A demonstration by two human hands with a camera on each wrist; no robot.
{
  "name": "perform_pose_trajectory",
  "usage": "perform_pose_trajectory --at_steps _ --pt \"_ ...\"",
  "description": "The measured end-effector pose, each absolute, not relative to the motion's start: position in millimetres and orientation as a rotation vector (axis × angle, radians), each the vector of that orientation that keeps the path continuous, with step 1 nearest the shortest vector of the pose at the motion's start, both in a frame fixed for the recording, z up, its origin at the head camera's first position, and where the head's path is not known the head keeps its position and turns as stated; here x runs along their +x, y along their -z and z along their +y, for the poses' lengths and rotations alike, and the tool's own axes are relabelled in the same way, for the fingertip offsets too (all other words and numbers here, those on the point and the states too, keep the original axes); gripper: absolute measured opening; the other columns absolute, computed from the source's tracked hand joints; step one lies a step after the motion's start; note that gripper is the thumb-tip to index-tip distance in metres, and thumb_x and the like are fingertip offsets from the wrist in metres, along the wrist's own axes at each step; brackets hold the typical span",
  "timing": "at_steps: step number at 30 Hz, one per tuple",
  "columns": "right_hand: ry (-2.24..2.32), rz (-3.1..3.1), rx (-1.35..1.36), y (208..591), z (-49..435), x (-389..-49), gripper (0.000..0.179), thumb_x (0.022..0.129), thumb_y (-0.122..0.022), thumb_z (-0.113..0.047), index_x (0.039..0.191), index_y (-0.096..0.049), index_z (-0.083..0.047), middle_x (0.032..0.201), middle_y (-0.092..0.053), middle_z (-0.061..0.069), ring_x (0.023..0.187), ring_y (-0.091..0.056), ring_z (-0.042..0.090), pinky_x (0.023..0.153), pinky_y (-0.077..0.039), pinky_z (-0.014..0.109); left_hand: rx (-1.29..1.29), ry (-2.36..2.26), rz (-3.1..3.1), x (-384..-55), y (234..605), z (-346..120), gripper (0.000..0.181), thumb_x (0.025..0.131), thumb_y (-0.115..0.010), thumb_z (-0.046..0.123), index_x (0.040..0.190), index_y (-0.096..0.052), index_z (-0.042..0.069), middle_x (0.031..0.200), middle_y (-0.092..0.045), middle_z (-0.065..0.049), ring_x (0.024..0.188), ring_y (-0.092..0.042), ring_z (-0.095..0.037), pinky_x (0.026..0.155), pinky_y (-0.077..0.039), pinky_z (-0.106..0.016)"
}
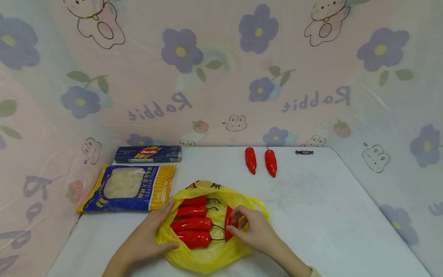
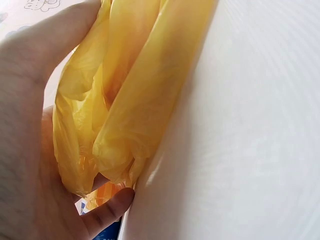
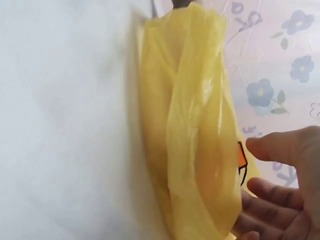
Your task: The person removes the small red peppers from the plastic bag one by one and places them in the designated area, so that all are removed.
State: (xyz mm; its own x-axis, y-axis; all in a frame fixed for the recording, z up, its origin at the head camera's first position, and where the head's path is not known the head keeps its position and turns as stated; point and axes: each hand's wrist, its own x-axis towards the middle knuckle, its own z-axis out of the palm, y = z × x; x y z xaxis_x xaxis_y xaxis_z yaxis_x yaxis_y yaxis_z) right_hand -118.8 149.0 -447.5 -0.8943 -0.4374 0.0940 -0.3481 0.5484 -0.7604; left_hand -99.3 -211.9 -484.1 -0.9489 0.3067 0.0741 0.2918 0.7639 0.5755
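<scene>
A yellow plastic bag (image 1: pixel 207 261) lies on the table with its mouth spread wide. Several red chili peppers (image 1: pixel 194 238) with dark stems lie inside along its left part. At the bag's left rim is my left hand (image 1: pixel 149 236), its thumb over the near edge and its fingers along the far edge. My right hand (image 1: pixel 254 227) reaches over the right rim, fingertips by another red chili pepper (image 1: pixel 228 223) inside. In the right wrist view, thumb and fingers stand apart with nothing visible between them. Two more red chili peppers (image 1: pixel 250 161) lie at the back.
A blue and yellow pasta bag (image 1: pixel 160 188) lies left of the plastic bag. Behind it is a dark blue spaghetti box (image 1: pixel 149 154). A small purple wrapped candy (image 1: pixel 304 152) lies at the back right. A patterned curtain (image 1: pixel 221 77) borders the table.
</scene>
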Motion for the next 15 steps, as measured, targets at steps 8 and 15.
perform_pose_trajectory --at_steps 8,15 --pt "1.163 2.825 -0.571 464.5 147.8 -121.8 0.027 0.089 -0.087 -0.032 0.101 -0.069 -0.016 0.081 -0.064 -0.013 0.070 -0.057 0.005 0.062 -0.054 0.019 0.487 -0.966 2.916 -102.5 484.0 -209.9 0.116 0.077 -0.078 0.077 0.170 -0.021 0.038 0.176 -0.025 0.003 0.155 -0.036 -0.041 0.114 -0.041 -0.071" --pt "1.194 2.810 -0.465 471.0 146.8 -121.9 0.039 0.088 -0.087 -0.036 0.112 -0.066 -0.014 0.084 -0.064 -0.009 0.070 -0.059 0.006 0.059 -0.055 0.019 0.464 -0.955 2.916 -98.9 483.5 -211.4 0.116 0.077 -0.078 0.077 0.170 -0.022 0.038 0.175 -0.027 0.002 0.154 -0.038 -0.041 0.114 -0.042 -0.072"
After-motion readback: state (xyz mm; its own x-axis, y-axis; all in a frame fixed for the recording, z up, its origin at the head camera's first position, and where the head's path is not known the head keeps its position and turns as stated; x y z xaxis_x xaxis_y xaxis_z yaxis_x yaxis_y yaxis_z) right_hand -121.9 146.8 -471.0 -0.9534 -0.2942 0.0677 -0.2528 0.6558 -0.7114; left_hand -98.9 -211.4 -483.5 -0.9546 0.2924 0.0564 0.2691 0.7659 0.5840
